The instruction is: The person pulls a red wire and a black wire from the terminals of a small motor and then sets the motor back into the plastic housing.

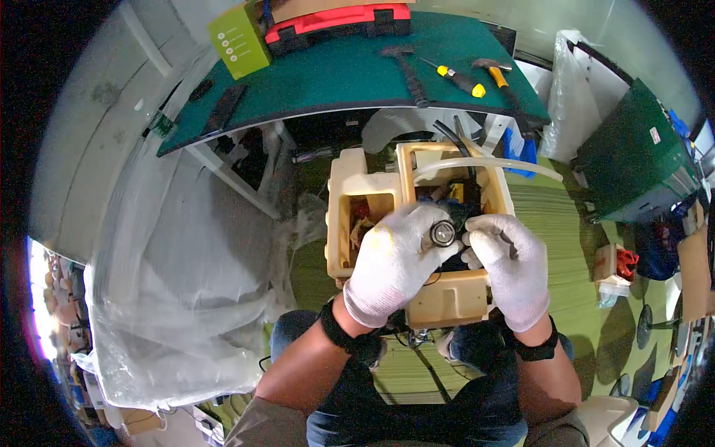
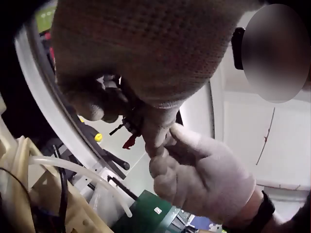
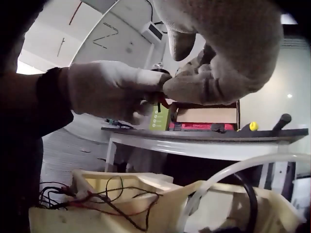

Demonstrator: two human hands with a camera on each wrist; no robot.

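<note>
Both hands wear white knit gloves and meet over a cream plastic housing (image 1: 450, 298). My left hand (image 1: 391, 257) grips a small round part (image 1: 442, 233) with a black rim and a shiny, glassy face, turned up toward the head camera. My right hand (image 1: 514, 268) has curled fingers, with its thumb and fingertips pinching at the part's side, right against the left fingertips. Under the left fingers, in the left wrist view, a red tab (image 2: 129, 142) and short black ends stick out. Gloved fingers hide most of the part.
A translucent hose (image 1: 514, 164) and a black hose (image 1: 450, 138) rise from the housing. Loose wires (image 3: 121, 199) hang over its edge. Behind it, a green-topped table (image 1: 320, 86) carries hammers, a screwdriver (image 1: 462, 80) and a red toolbox (image 1: 339, 26). Plastic-wrapped material (image 1: 186, 298) stands left.
</note>
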